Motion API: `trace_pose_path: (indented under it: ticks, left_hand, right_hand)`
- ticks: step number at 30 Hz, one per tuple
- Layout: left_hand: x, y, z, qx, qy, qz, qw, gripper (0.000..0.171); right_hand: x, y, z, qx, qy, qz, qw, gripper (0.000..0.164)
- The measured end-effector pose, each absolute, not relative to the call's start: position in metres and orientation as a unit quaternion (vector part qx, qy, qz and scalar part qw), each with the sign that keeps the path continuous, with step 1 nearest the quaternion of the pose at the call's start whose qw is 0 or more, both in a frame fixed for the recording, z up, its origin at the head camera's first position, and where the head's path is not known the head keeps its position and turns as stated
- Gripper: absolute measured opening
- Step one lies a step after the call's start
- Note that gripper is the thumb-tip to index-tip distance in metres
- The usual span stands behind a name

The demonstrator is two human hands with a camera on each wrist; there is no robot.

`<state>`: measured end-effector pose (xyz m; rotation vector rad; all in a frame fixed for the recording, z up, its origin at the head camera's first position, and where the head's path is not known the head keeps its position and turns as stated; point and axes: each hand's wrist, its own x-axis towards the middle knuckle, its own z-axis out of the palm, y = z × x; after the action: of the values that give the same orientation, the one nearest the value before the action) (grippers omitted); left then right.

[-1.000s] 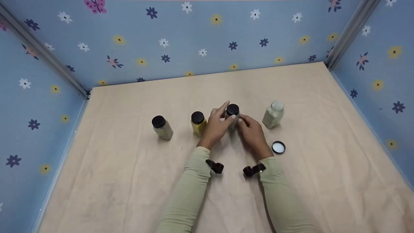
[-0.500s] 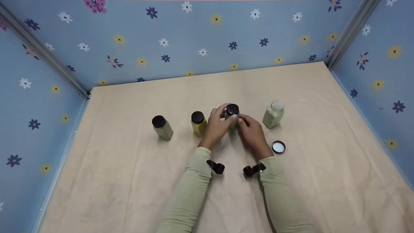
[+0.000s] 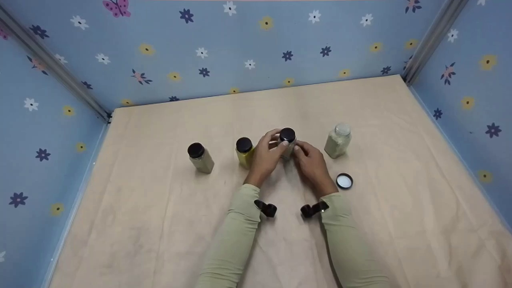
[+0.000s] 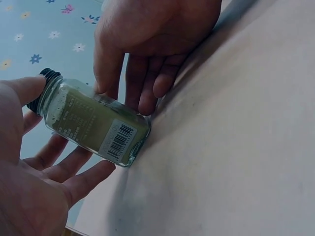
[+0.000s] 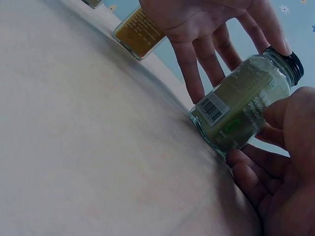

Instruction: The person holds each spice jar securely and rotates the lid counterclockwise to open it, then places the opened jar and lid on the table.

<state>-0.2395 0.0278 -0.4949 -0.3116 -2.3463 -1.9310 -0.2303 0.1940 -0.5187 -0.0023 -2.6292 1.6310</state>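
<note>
Here, the black-capped glass jar (image 4: pixel 93 123) looks olive green.

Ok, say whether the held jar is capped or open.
Capped: a black cap covers the top of the jar; how tight, I cannot tell.

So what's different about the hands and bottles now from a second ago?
Only a little: a finger of the left hand, which stuck out past the far side of the black cap, has drawn back in. Nothing visibly got picked up or let go. The right hand still holds the middle bottle, and the other three bottles and the loose lid stayed put.
</note>
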Motion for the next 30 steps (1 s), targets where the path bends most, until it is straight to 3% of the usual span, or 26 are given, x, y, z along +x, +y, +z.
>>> trace_pose_path:
  ticks: [11, 21, 30]
  left_hand:
    - [-0.238, 0.027, -0.499, -0.115, -0.755, -0.643, 0.057, 0.035]
    - [-0.239, 0.025, -0.492, -0.127, -0.79, -0.599, 0.028, 0.051]
    - [-0.245, 0.024, -0.487, -0.114, -0.807, -0.58, -0.012, 0.054]
  right_hand:
    - [-0.229, 0.194, -0.518, -0.007, -0.847, 0.531, 0.016, 0.039]
    - [-0.23, 0.193, -0.515, -0.006, -0.847, 0.532, 0.015, 0.038]
    - [-0.23, 0.194, -0.517, -0.002, -0.846, 0.532, 0.02, 0.038]
